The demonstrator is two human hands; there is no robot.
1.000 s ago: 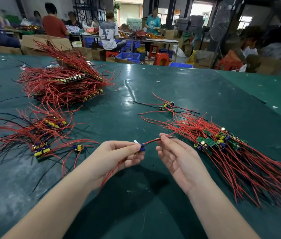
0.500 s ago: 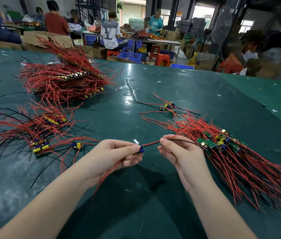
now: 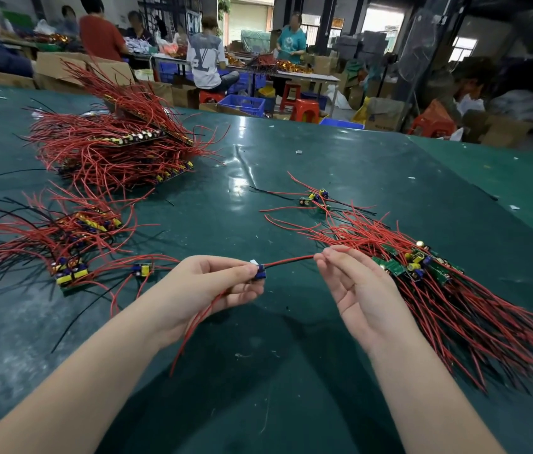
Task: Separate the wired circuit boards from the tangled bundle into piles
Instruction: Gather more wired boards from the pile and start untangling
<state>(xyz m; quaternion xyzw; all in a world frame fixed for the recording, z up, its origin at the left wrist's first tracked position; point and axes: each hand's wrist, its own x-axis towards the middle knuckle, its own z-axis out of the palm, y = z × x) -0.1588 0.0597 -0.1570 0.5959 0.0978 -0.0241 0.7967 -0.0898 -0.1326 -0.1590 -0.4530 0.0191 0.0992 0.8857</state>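
A single small circuit board (image 3: pixel 260 271) with a blue component and a white tab is held just above the green table (image 3: pixel 340 165), between the two hands; the left hand (image 3: pixel 206 288) pinches it between thumb and fingertips, with several of its red leads trailing down under the palm toward the near edge; one red wire (image 3: pixel 289 260) runs taut from the board to the right hand (image 3: pixel 356 286), which nips the wire's far end between thumb and forefinger, the other fingers loosely spread; just right of that hand lies the tangled bundle (image 3: pixel 438 290), green boards with yellow and blue capacitors amid a fan of red wires, and the pinched wire seems to meet its near edge.

The step in hand looks like freeing this one board from the tangle, its wire drawn out straight; next it probably needs the wire drawn clear of the bundle, gently so no neighbour drags along, then the board carried left to a pile.

To the left lie a lone board (image 3: pixel 142 269), a sorted pile (image 3: pixel 71 244) of boards with red and black leads, and beyond it a bigger heap (image 3: pixel 121 145); a few loose boards (image 3: pixel 315 199) sit farther back; workers and orange stools fill the background.
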